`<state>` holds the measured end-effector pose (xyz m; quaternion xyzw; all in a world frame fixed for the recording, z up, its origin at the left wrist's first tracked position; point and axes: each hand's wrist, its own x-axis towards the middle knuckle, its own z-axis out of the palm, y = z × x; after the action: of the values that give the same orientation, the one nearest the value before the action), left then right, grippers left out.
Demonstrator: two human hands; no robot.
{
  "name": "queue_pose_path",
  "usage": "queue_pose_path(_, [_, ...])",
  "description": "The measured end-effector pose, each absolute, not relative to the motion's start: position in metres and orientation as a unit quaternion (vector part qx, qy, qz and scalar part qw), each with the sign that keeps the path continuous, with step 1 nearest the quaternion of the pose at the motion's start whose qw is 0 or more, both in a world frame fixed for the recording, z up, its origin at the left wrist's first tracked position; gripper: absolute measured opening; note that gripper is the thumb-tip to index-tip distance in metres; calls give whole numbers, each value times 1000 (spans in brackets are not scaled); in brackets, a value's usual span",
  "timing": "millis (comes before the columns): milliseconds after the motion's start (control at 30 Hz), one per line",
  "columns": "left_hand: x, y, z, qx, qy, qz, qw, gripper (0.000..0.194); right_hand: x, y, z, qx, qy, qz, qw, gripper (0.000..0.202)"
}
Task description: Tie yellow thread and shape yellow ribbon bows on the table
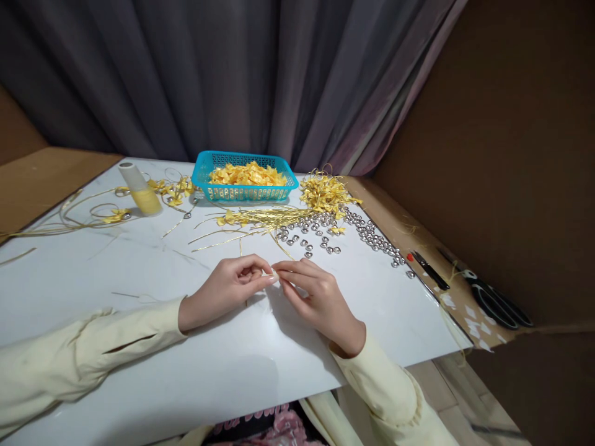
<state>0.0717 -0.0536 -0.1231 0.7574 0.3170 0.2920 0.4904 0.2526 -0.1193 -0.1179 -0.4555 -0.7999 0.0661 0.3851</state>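
Note:
Over the middle of the white tabletop, my left hand [230, 288] and my right hand [320, 297] meet at the fingertips, both closed in a pinch. A small pale piece [274, 274] shows between them, too covered by fingers to name. A thin gold cord [240, 248] sticks out above my left hand, and a short bit of similar cord shows below it. Just beyond the hands lies a bundle of gold cords [274, 217] with yellow ribbon flowers [325, 191] at its right end. Loose silver beads [320, 232] are scattered beside the bundle.
A blue basket [246, 194] of yellow petals stands at the back, with a glue bottle [142, 191] to its left. Finished-looking flower strands [116, 215] lie farther left. On cardboard at the right rest a black-handled cutter [432, 272] and scissors [493, 303]. A curtain hangs behind.

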Motion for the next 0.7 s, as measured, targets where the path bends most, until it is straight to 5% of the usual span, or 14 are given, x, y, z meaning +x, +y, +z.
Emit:
queue_pose_path(167, [70, -56, -130, 836, 283, 344, 321, 16, 251, -119, -119, -479, -783, 93, 386, 22])
queue_pose_path(700, [71, -53, -138, 927, 166, 337, 6, 28, 247, -119, -123, -518, -771, 106, 354, 24])
